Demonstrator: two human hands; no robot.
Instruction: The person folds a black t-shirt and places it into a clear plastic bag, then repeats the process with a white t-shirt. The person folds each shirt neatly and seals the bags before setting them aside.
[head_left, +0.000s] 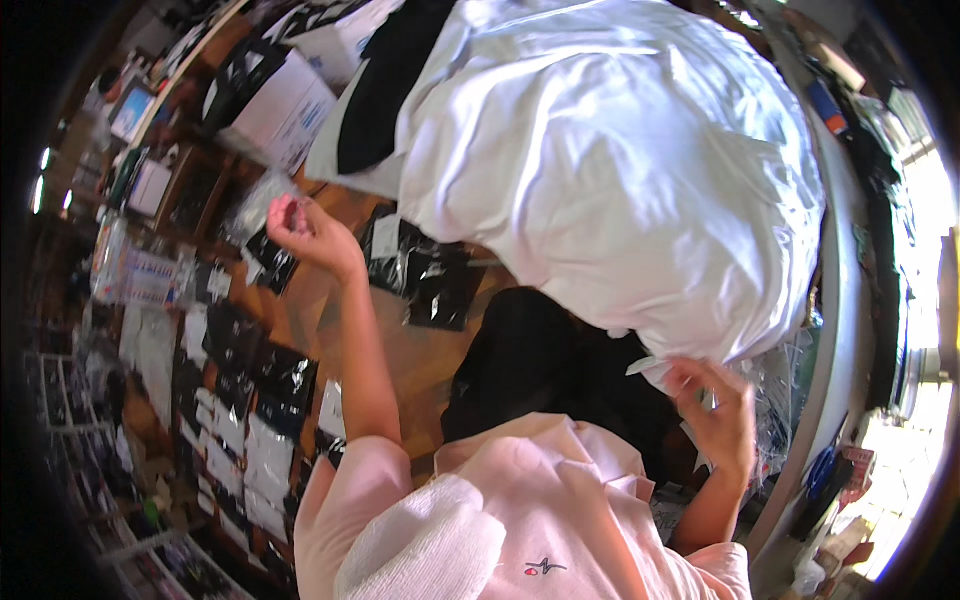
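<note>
A large sheet of glossy white fabric (600, 165) spreads in folds before me and hangs down towards my lap. At its lower right edge, my right hand (709, 394) pinches a small bit of the fabric between thumb and fingers. My left hand (304, 229) is raised to the left of the fabric, apart from it, with its fingers curled; nothing shows clearly in it. A black cloth (379, 105) lies along the left side of the white fabric.
Black plastic packages (442, 296) lie on the wooden floor (390, 315) below. To the left are a cardboard box (285, 112), a clear bag of packages (142, 262) and stacked white packets (266, 457). A person (109, 86) is near a monitor (135, 111), far left. A pale ledge (836, 315) runs along the right.
</note>
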